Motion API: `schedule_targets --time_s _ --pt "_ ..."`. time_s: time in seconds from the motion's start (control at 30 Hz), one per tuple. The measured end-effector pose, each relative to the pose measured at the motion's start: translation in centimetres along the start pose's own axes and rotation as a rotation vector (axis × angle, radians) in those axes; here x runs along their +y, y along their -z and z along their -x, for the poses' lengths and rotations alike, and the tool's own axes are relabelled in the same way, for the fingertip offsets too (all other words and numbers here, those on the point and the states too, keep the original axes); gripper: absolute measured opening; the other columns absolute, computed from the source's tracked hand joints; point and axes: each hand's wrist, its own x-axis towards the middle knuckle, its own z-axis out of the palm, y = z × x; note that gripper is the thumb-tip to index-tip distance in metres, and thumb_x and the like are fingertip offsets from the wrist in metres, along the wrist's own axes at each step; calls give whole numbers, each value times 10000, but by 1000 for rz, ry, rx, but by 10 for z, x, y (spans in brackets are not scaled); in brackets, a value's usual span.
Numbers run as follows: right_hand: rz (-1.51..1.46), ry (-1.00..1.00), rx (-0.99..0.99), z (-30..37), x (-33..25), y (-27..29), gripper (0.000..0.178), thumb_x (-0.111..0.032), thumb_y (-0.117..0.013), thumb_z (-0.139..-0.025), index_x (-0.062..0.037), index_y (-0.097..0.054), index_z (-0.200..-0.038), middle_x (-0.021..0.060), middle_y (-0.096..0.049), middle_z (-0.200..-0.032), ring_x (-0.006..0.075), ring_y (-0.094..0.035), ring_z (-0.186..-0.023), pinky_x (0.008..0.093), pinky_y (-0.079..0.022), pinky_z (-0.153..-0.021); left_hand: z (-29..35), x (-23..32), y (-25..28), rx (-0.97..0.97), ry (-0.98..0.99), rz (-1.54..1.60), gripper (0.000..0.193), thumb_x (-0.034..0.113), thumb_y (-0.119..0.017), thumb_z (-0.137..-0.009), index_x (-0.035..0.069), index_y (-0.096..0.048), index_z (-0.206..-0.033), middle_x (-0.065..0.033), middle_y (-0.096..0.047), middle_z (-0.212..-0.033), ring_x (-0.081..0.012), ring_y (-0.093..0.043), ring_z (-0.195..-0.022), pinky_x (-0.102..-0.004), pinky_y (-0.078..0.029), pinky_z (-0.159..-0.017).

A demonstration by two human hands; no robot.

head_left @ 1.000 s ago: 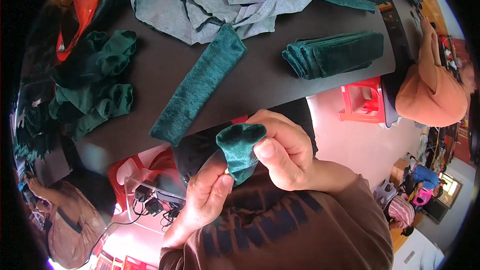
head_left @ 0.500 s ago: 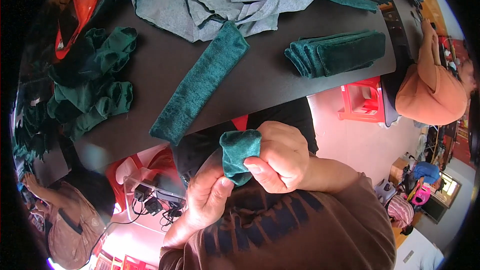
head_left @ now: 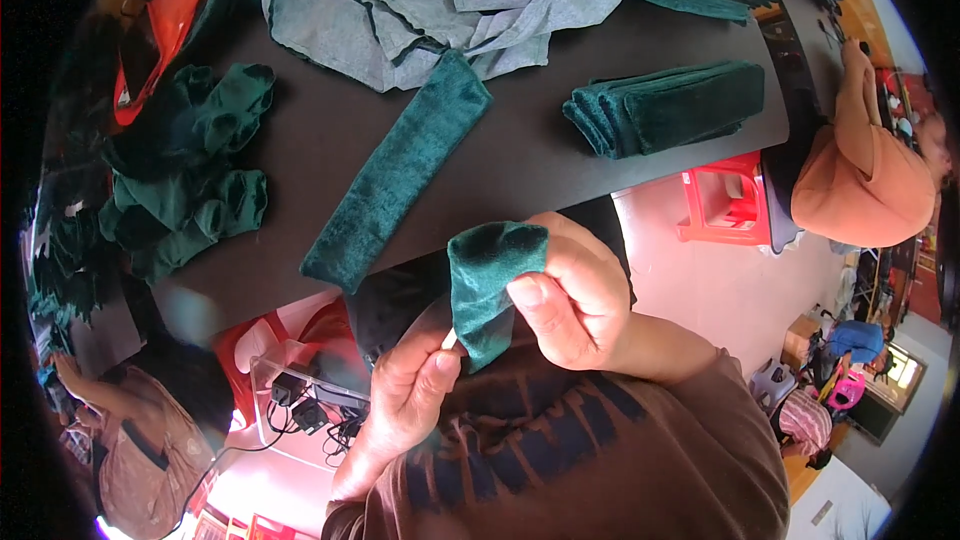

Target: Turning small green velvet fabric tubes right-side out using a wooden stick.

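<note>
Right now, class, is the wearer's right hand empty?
No, the right hand grips the green velvet piece along its right side.

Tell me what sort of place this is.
Likely a garment or textile workshop: a green velvet piece being held, a stack of green strips, and a heap of grey fabric on the dark table.

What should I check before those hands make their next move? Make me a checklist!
1. Right hand gripping the green velvet piece: ok, pinched between thumb and fingers.
2. Velvet piece flat: not ok, it is curled.
3. What the small pale thing at the left hand's fingertips is: cannot tell.
4. Long velvet strip lying flat on the table: ok.
5. Folded velvet stack fully on the table: ok.
</note>
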Motion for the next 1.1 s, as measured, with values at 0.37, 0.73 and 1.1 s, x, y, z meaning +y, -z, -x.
schedule_targets --time_s 0.37,0.73,1.1 --pt "-33 -27 -128 3 14 -25 115 15 -575 -690 -12 -463 -697 97 -467 -668 277 -482 -583 363 -393 -518 1 -1 -3 39 46 129 256 206 -435 -937 -11 -509 -1050 50 -394 -643 -44 -318 -553 -199 -257 -505" --pt "-328 -142 -106 2 18 -17 221 -73 -490 -786 32 -561 -966 142 -543 -895 214 -525 -797 301 -419 -695 -4 -4 0 -8 10 96 271 231 -448 -934 -18 -514 -1019 51 -382 -628 -44 -310 -553 -202 -246 -500" --pt "-269 -95 -35 5 16 -15 461 -326 -352 -951 74 -556 -1052 129 -574 -835 182 -547 -680 281 -439 -630 1 -9 4 -31 103 70 292 269 -474 -924 -18 -528 -945 34 -413 -632 -53 -329 -544 -205 -266 -503"
